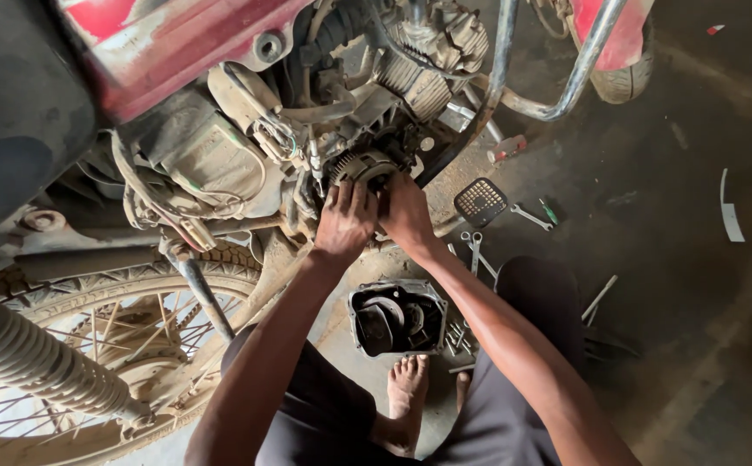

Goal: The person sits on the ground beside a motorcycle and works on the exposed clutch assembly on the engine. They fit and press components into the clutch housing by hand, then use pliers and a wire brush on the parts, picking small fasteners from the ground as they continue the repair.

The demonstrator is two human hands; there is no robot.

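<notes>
A red motorcycle (169, 43) stands over me with its dusty engine (410, 60) exposed. Both hands reach up to a round toothed clutch assembly (360, 164) on the engine's side. My left hand (346, 220) grips its lower left edge with the fingers curled on it. My right hand (404, 211) presses against its right side. Whether the part is loose or fixed cannot be told. On the floor below lies the removed engine cover (398, 318), open side up, close to my bare foot (406, 380).
The rear wheel (91, 345) and a shock absorber (31, 362) fill the lower left. Spanners (475, 250) and small bolts (455, 336) lie on the dirt floor by the cover. A square perforated footrest (480, 201) and a chrome crash bar (566, 86) sit to the right.
</notes>
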